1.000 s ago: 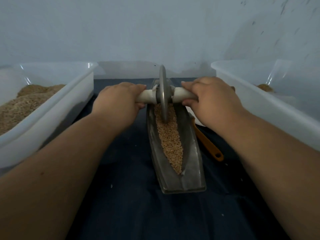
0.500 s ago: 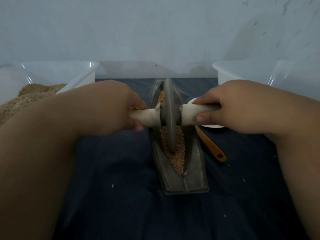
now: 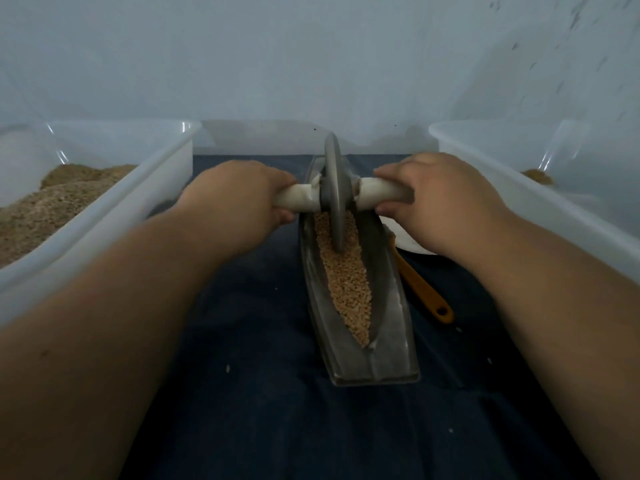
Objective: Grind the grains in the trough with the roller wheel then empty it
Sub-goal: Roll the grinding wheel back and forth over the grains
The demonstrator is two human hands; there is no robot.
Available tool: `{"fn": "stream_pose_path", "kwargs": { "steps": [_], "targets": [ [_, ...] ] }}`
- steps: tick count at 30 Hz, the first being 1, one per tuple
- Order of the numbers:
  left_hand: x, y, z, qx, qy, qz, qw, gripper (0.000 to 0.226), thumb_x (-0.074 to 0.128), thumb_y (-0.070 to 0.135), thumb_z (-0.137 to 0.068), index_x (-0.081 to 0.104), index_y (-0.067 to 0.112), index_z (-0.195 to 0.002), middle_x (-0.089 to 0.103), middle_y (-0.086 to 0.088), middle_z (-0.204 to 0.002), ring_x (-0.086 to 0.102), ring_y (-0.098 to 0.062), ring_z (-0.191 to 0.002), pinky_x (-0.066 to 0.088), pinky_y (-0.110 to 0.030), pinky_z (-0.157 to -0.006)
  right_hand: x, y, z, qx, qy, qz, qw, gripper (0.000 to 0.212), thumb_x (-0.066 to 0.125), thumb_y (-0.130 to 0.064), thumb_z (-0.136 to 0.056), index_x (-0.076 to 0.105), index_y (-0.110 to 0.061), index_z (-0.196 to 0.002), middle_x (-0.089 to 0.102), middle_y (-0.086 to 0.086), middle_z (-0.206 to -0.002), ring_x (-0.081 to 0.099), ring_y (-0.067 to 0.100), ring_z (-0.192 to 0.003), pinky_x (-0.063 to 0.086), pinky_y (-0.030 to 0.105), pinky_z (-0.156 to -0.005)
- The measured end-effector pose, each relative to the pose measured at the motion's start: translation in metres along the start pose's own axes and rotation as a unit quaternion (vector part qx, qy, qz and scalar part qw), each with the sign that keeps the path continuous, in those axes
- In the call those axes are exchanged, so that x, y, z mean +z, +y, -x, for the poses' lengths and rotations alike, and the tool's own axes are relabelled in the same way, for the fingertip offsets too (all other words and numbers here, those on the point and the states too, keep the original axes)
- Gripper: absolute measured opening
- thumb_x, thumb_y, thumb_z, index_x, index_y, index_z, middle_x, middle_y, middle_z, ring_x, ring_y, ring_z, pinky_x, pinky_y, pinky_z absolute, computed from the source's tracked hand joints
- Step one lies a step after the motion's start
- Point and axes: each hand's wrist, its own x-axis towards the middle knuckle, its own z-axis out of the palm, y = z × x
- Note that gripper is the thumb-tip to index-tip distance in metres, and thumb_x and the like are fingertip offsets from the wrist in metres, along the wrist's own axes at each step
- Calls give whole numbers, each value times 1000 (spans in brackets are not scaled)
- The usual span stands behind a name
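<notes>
The left hand (image 3: 239, 199) and the right hand (image 3: 440, 202) were each curled tight round a white handle of the roller wheel (image 3: 334, 195). The wheel stood upright on the grains (image 3: 346, 285) toward the far end of the trough (image 3: 391, 327). The left tub (image 3: 162, 157) held a big brown heap, the right tub (image 3: 485, 157) only a little

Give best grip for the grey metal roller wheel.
Take the white cylindrical handles jutting from both faces of the grey metal disc roller wheel, one hand per side, from above: the left hand and right hand grip so now. The thin rim sits in the tan grains.
</notes>
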Motion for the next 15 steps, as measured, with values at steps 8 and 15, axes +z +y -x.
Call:
{"fn": "stream_pose_path", "kwargs": {
  "steps": [8,15],
  "targets": [
    [-45,-2,24,91,-153,4,984,53,54,67,-67,59,52,-117,59,29,-87,51,10,-78,30,-11,-65,-69,-10,24,-19,-265,10,964,54,40,-71,-70,64,-38,-105,69,-10,-91,61,6,-79,50,31,-74],
    [-16,-5,7,40,-68,76,994,39,65,46,-84,58,49,-123,66,18,-99,57,-2,-88,41,-25,-74,-32,-4,13,15,-139,0,990,33,60,-52,-87,61,-44,-120,66,-11,-100,55,7,-83,36,25,-63]
  ]
}}
